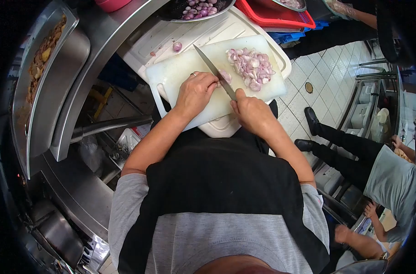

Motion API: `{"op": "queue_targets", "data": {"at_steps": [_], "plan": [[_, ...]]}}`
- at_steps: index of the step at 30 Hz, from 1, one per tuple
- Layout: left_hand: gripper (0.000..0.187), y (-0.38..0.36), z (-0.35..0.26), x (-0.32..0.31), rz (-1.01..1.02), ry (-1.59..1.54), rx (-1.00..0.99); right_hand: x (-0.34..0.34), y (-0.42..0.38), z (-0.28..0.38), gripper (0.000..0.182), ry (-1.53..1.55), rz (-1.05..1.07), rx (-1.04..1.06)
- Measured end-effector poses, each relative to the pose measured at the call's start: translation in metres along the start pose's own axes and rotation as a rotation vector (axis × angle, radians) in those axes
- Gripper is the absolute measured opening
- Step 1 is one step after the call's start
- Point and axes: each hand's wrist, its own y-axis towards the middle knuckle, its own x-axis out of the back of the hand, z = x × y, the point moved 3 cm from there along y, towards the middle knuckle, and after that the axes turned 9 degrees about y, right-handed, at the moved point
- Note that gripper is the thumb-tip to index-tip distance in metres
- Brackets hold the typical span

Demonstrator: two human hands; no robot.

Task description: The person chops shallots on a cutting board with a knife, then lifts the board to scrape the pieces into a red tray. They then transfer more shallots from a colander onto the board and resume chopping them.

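Note:
My right hand (253,112) is wrapped round the handle of a kitchen knife (209,62), its long blade slanting away to the upper left over a white cutting board (185,68). Left of the blade, my left hand (196,91) has its fingers curled and pressed down on a shallot, which they mostly hide. Cut shallot (226,76) lies against the blade's right side. A pile of peeled, cut shallots (251,68) rests on the board's right part. One whole shallot (177,46) sits just beyond the board's far edge.
Beneath the board is a white plastic lid (144,48). A dark bowl of shallots (199,10) and a red basket (281,17) stand behind. Steel counter (87,59) and a food pan (66,68) run along the left. Co-workers stand at right, one in a grey shirt (393,173).

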Motion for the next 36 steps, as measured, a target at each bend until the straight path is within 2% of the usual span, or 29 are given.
{"op": "queue_targets", "data": {"at_steps": [4, 6, 10, 14, 16, 17, 18, 20, 21, 23, 26, 30, 36], "plan": [[0.011, 0.0, -0.001, 0.002, -0.003, -0.008, -0.009, 0.001, 0.004, 0.0, 0.025, 0.035, -0.048, 0.004], [0.013, -0.001, 0.0, 0.001, 0.009, 0.002, -0.008, 0.018, 0.0, 0.007, 0.025, 0.004, 0.046, 0.009], [0.013, 0.0, 0.001, 0.0, 0.017, 0.005, 0.006, 0.004, -0.001, 0.003, 0.025, 0.001, 0.038, 0.01], [0.015, -0.001, -0.001, 0.002, 0.002, 0.018, -0.035, -0.016, 0.009, -0.017, 0.025, 0.112, -0.101, -0.001], [0.015, -0.001, -0.006, 0.003, -0.016, 0.027, -0.084, -0.008, 0.013, -0.03, 0.023, 0.332, -0.029, -0.005], [0.015, -0.001, -0.009, 0.003, -0.012, 0.045, -0.095, 0.004, 0.009, -0.028, 0.024, 0.389, 0.059, -0.119], [0.015, -0.001, -0.01, 0.003, -0.008, 0.063, -0.101, 0.004, 0.008, -0.033, 0.024, 0.388, 0.058, -0.112], [0.015, -0.001, -0.011, 0.001, -0.007, 0.094, -0.118, 0.004, 0.004, -0.038, 0.023, 0.207, -0.102, 0.057], [0.016, -0.001, -0.012, 0.0, -0.001, 0.118, -0.14, 0.001, 0.002, -0.04, 0.023, 0.209, -0.105, 0.055], [0.016, 0.0, -0.012, -0.001, -0.01, 0.115, -0.147, 0.004, -0.005, -0.031, 0.023, 0.014, -0.129, 0.025], [0.017, -0.002, -0.008, -0.002, 0.008, 0.102, -0.138, 0.009, -0.022, -0.014, 0.022, -0.024, -0.17, 0.033], [0.019, -0.002, -0.01, -0.002, 0.009, 0.109, -0.115, 0.011, -0.033, -0.004, 0.023, -0.048, -0.111, 0.051], [0.017, -0.002, -0.009, -0.001, 0.005, 0.088, -0.101, -0.009, -0.002, -0.013, 0.024, -0.024, -0.145, 0.071]]}}
